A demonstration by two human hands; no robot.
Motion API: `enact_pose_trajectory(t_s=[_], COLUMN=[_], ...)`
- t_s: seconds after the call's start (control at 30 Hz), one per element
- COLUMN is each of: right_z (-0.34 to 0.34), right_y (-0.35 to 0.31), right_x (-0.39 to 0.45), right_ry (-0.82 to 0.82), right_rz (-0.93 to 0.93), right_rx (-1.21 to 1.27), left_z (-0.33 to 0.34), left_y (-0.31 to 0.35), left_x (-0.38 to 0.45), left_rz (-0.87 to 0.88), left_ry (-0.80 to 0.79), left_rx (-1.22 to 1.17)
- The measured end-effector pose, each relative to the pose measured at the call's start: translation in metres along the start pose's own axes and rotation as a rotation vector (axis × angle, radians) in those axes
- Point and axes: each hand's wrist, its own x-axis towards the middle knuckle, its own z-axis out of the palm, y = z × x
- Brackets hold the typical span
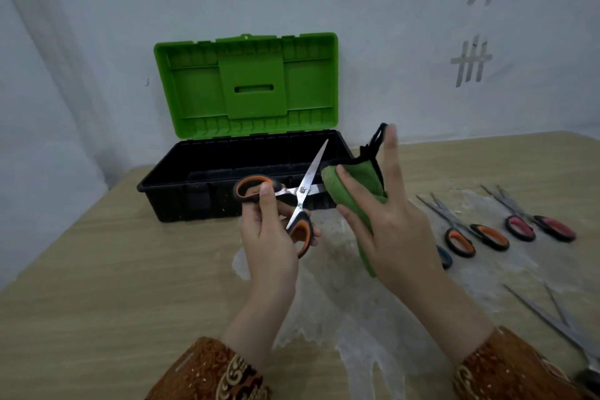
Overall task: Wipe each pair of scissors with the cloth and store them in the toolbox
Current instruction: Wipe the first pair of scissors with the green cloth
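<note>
— Two hands are up over the counter [97,269], each busy. How does the left hand [269,237] sit?

— Curled round the orange-and-black scissors [293,196], thumb on the upper handle loop, fingers at the lower one. The blades are spread apart; one points up toward the toolbox, the other runs sideways into the cloth.

— And the right hand [389,221]?

— It pinches the folded green cloth [354,191] between thumb and fingers, around that sideways blade. The index finger stands straight up, with the cloth's black edging just behind it.

— Where is the toolbox [227,185]?

— Behind the hands, near the wall: black base, green lid [246,84] standing open. I cannot tell what lies inside.

— Other scissors?

— To the right on the counter: an orange-handled pair [467,234], a red-handled pair [535,224] beside it, a blue handle [443,256] peeking from behind the right hand, and long blades [552,321] near the right edge. A white powdery smear [357,318] covers the counter beneath them.
</note>
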Motion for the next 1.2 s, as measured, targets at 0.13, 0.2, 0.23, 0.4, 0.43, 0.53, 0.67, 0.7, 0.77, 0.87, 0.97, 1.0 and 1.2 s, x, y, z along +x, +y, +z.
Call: enact_pose_trajectory(t_s=[0.13, 0.2, 0.23, 0.4, 0.43, 0.53, 0.67, 0.7, 0.77, 0.87, 0.97, 1.0, 1.2], right_z=[0.010, 0.014, 0.015, 0.013, 0.011, 0.008, 0.010, 0.008, 0.004, 0.000, 0.008, 0.009, 0.007], right_y=[0.007, 0.009, 0.009, 0.013, 0.012, 0.006, 0.009, 0.013, 0.020, 0.010, -0.007, -0.005, 0.011], right_x=[-0.002, -0.005, -0.006, -0.004, -0.004, -0.003, -0.002, -0.001, -0.001, -0.001, -0.003, -0.003, -0.004], right_ry=[-0.104, -0.113, -0.116, -0.068, -0.044, -0.022, -0.031, -0.015, 0.039, 0.087, -0.022, -0.047, 0.021], right_rz=[-0.020, 0.012, 0.026, 0.129, 0.122, 0.010, 0.039, 0.085, 0.132, 0.027, -0.083, -0.056, 0.021], right_rx=[0.002, 0.023, 0.026, 0.006, 0.011, 0.006, -0.029, -0.023, -0.011, 0.019, -0.011, -0.017, -0.004], left_z=[0.000, 0.000, 0.001, 0.003, 0.003, 0.003, 0.001, 0.001, 0.001, 0.003, 0.002, 0.001, 0.004], left_y=[-0.002, -0.004, -0.005, -0.007, -0.007, -0.005, -0.002, -0.002, -0.003, -0.003, -0.003, -0.003, -0.005], left_x=[0.000, -0.001, -0.002, -0.005, -0.005, -0.005, -0.003, -0.003, -0.002, -0.004, -0.004, -0.003, -0.004], left_rz=[-0.016, -0.017, -0.015, 0.008, 0.015, 0.028, 0.040, 0.043, 0.042, 0.031, 0.009, -0.003, 0.021], left_ry=[0.009, 0.002, 0.000, -0.017, -0.016, -0.016, -0.011, -0.011, -0.005, 0.010, 0.027, 0.030, 0.011], left_rx=[-0.003, -0.001, 0.007, 0.039, 0.041, 0.028, 0.035, 0.043, 0.050, 0.045, 0.015, 0.000, 0.034])
